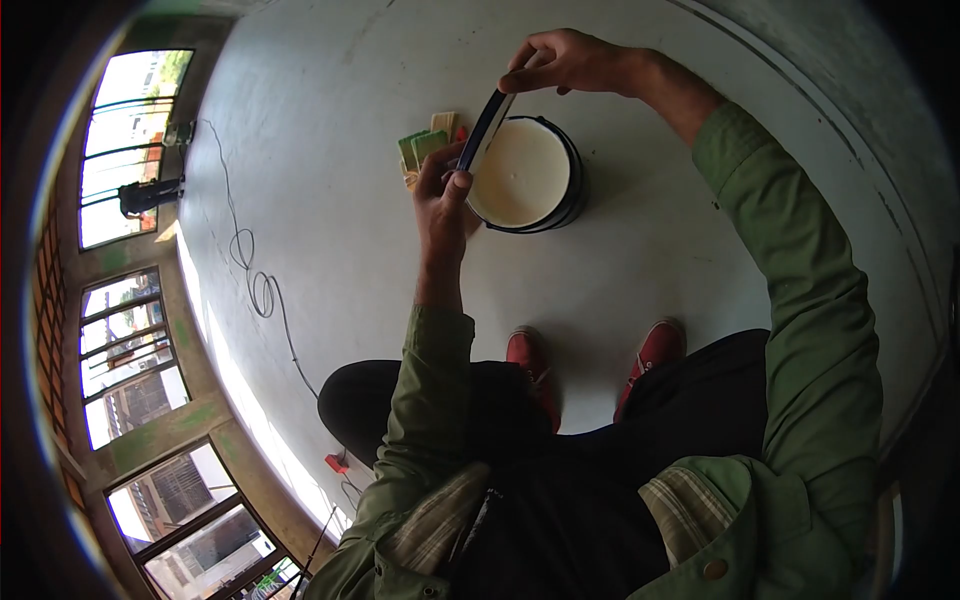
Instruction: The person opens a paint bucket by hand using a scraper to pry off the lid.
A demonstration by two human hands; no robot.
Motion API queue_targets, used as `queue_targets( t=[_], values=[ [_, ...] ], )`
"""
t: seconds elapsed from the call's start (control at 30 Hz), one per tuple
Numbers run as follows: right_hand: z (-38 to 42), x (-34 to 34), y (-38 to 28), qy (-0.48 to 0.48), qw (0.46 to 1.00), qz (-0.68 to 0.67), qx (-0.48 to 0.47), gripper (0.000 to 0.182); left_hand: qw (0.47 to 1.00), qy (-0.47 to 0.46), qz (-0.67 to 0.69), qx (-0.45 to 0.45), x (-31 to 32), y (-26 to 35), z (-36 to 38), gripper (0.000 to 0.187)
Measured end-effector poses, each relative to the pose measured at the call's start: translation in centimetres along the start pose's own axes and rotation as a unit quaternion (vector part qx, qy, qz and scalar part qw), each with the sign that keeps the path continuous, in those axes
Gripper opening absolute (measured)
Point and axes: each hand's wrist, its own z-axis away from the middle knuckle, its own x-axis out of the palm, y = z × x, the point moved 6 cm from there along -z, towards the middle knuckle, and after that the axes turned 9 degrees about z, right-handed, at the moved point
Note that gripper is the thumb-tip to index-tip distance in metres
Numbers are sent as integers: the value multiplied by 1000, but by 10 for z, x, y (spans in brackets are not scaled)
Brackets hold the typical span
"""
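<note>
A round dark blue lid [482, 130], pale on its inner side, is tilted nearly edge-on above the left part of a dark bucket [577, 185]. Cream-white, paint-like material [522, 172] fills the bucket, which stands upright on the floor. My left hand [441, 190] pinches the lid's lower edge between thumb and fingers. At the opposite edge, my right hand [560, 62] is closed on the lid too. Just left of the bucket lie some green and tan flat pieces [420, 148] and a small red item [461, 133], partly hidden by my left hand and the lid.
A thin black cable [262, 293] lies looped across the grey floor [330, 190] on the left. Near my left knee is a red plug-like piece [336, 464]. My red shoes [530, 360] are below the bucket. A person in dark clothes [150, 197] is near the far windows.
</note>
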Motion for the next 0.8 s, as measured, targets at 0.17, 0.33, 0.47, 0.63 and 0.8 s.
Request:
queue_targets(
  t=[0.17, 0.33, 0.47, 0.63, 0.8],
  values=[
    [4, 1, 4, 5, 1000, -14, -15, 78, 999, -24, -28, 34, -7, -13, -2, 70],
    [6, 3, 7, 12, 1000, -23, -12, 76, 998, -6, -1, 57, -1, -6, 2, 60],
    [6, 4, 7, 29, 1000, -10, -5, 75, 996, 25, 26, 81, 1, 2, 2, 48],
    [18, -4, -7, 15, 999, -28, 7, 73, 996, 36, -2, 83, -11, 0, -2, 35],
    [20, -4, -5, -1, 1000, -9, 13, 58, 996, 68, 4, 65, -17, 13, -2, 31]
  ],
)
